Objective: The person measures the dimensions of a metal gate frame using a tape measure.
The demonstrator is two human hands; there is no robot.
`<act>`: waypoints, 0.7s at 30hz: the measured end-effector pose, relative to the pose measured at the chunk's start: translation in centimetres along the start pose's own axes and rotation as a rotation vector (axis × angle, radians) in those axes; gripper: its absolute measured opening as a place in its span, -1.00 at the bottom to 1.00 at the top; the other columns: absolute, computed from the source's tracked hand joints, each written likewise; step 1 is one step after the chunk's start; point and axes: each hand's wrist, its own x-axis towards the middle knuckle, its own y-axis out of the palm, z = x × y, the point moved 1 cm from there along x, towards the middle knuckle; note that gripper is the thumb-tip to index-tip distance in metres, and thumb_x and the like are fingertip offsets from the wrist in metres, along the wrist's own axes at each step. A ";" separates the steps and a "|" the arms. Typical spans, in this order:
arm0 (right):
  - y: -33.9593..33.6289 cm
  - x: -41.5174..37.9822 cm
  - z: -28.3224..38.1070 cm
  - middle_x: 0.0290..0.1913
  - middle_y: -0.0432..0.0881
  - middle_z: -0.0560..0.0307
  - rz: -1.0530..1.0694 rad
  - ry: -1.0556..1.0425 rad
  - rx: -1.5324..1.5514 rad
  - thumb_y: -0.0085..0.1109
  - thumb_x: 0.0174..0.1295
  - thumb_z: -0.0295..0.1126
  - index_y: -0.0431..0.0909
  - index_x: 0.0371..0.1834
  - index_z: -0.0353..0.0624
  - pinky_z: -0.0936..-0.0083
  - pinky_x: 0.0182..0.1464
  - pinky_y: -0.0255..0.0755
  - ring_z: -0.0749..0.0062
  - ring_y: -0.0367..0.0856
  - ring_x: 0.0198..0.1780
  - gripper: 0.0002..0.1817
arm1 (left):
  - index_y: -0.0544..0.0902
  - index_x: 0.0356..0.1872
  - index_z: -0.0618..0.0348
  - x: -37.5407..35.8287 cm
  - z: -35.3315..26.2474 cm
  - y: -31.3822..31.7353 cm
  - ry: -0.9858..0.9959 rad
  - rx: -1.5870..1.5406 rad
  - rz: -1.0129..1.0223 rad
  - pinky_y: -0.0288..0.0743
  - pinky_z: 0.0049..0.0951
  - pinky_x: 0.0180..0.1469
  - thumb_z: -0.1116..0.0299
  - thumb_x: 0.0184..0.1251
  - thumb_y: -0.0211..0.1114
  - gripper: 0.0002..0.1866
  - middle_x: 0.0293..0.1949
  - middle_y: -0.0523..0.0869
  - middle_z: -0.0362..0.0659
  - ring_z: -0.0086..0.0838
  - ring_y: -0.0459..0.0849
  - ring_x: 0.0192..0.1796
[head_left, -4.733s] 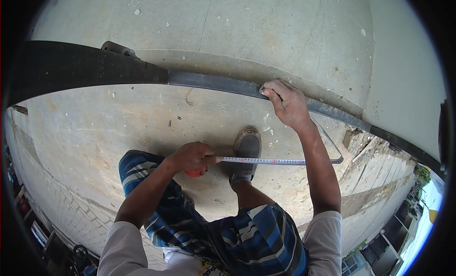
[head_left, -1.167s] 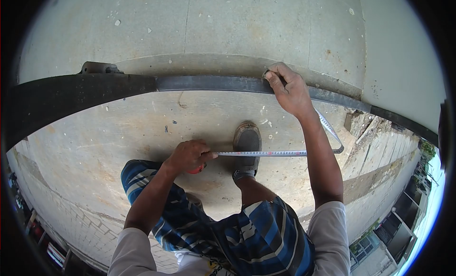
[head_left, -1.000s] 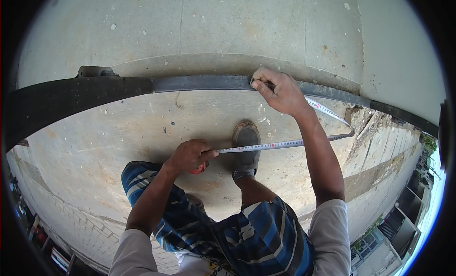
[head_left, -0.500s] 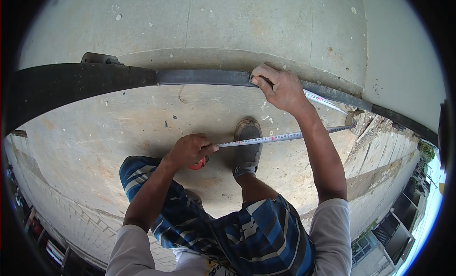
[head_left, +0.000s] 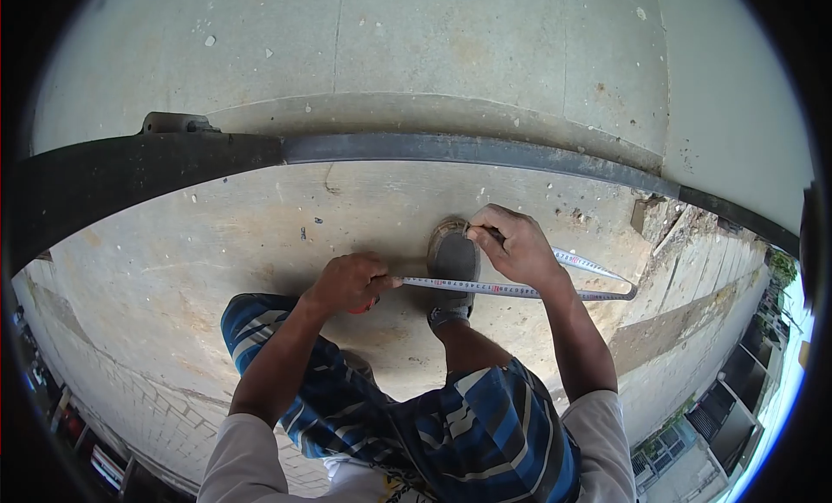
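Concrete paving, pale grey and pocked with small white chips, is filling the head view; the dark flat steel bar (head_left: 451,148) running across it is serving as the landmark. Below the bar and toward its left half, the left hand (head_left: 347,282) is closing tight around the red tape measure case (head_left: 364,305), thumb pressing where the blade leaves it. From there the yellow-white steel tape blade (head_left: 485,287) is running rightward, well below the bar, folding back on itself at a loop (head_left: 626,291). Right of centre, the right hand (head_left: 516,247) is pinching the blade's free end between thumb and forefinger, clear of the bar and just over the grey shoe (head_left: 452,260). Judgement: a measuring step is in hand with the tape off the bar; the next move is calling for a flat, unkinked blade. No containers are showing.
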 end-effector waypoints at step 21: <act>-12.1 -6.1 -6.6 -0.18 0.66 0.04 -1.333 0.146 0.941 0.05 0.58 -0.37 0.50 -0.06 -0.22 0.35 -0.08 0.65 0.28 0.68 -0.19 -0.86 | 0.72 -0.34 0.21 -0.6 -1.2 -0.7 -0.029 -0.110 0.027 0.53 -0.21 -0.25 0.06 0.45 0.34 -0.63 -0.48 0.64 -0.08 -0.22 0.68 -0.38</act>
